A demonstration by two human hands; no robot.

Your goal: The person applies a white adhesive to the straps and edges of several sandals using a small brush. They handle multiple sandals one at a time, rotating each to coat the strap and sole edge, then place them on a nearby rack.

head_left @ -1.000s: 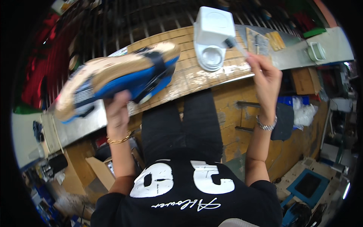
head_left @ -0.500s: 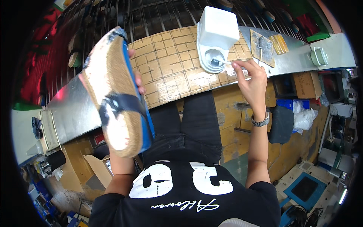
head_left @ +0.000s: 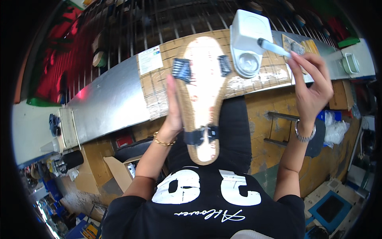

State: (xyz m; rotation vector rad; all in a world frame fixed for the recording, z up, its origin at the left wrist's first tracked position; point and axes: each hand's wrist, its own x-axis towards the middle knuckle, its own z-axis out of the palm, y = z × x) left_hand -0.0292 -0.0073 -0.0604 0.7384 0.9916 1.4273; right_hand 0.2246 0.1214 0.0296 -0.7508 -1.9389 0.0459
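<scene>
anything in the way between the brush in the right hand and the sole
In this view the white container lies between the brush and the sole, though the brush shows in front of it; nothing visible blocks the nearer side.

- The left hand (head_left: 173, 109) holds an upturned sandal (head_left: 205, 95) along its side, pale underside up, dark strap ends lying across it
- The right hand (head_left: 314, 81) pinches a brush (head_left: 276, 48), dark tip pointing left, near a white dispenser (head_left: 252, 28) with a round cup
- Cardboard (head_left: 155, 89) covers part of the metal bench (head_left: 115, 93)
</scene>
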